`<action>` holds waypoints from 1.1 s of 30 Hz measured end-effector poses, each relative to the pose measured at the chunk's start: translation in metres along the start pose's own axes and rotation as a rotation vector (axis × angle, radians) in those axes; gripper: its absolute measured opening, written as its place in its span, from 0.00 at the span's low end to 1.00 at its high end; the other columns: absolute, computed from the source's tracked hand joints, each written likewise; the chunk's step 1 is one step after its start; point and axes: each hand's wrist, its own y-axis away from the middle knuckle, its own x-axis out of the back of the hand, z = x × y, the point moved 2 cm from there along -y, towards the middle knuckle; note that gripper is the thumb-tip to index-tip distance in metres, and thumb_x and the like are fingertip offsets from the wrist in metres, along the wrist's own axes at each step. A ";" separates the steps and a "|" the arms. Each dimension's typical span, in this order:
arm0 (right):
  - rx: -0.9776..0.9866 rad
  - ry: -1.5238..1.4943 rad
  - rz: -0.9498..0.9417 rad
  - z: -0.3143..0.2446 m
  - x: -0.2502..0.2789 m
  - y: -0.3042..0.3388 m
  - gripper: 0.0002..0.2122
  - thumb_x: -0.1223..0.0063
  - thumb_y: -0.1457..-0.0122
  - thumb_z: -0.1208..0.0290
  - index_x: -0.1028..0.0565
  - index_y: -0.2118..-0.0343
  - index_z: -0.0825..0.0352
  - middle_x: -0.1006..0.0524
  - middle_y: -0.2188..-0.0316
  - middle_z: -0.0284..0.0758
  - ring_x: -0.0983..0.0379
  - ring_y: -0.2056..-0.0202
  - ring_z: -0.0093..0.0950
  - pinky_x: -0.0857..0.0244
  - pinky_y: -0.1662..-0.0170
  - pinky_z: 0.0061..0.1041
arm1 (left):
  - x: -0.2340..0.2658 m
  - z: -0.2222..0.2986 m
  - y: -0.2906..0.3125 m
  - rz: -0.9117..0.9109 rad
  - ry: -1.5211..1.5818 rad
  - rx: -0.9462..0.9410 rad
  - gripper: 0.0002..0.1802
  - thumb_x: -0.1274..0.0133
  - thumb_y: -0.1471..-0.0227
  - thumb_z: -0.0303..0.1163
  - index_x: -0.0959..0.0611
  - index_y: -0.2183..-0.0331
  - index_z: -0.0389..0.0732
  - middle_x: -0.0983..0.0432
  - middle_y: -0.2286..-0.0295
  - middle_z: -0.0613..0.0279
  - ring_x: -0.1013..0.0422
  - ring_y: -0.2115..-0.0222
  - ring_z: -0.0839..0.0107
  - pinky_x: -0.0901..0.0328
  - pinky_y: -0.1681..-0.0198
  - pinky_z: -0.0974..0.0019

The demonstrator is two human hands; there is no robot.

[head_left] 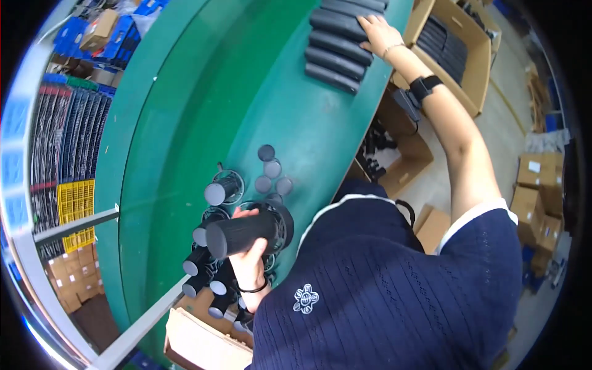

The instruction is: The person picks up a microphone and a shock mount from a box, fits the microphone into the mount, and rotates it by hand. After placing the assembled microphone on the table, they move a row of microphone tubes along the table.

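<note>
My left hand [248, 266] is closed around a thick black cylinder [243, 235], tilted, with a wider dark ring at its right end. At the far end of the green work surface, my right hand [381, 34] rests on a row of black tubes [333, 57]. Its thumb and fingers lie on either side of one tube's end. Several round dark caps [272, 168] lie beyond the cylinder in my left hand. Beside that hand, several black cylinders with round grey ends [216, 193] lie clustered, some with ring-shaped flanges.
A cardboard box [484, 74] packed with black tubes stands beyond the table's right edge; another open box [410, 157] sits below it. A cardboard box [206, 339] is at the near left. A metal bar [148, 314] crosses there. Stacked crates [77, 203] stand left of the table [296, 111].
</note>
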 end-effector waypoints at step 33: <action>-0.205 -0.393 0.226 -0.189 -0.144 -0.193 0.11 0.59 0.45 0.72 0.28 0.59 0.60 0.30 0.60 0.35 0.35 0.55 0.35 0.35 0.60 0.34 | -0.044 0.021 -0.034 0.480 0.049 -0.093 0.36 0.37 0.60 0.35 0.33 0.51 0.32 0.31 0.56 0.51 0.34 0.52 0.60 0.41 0.46 0.59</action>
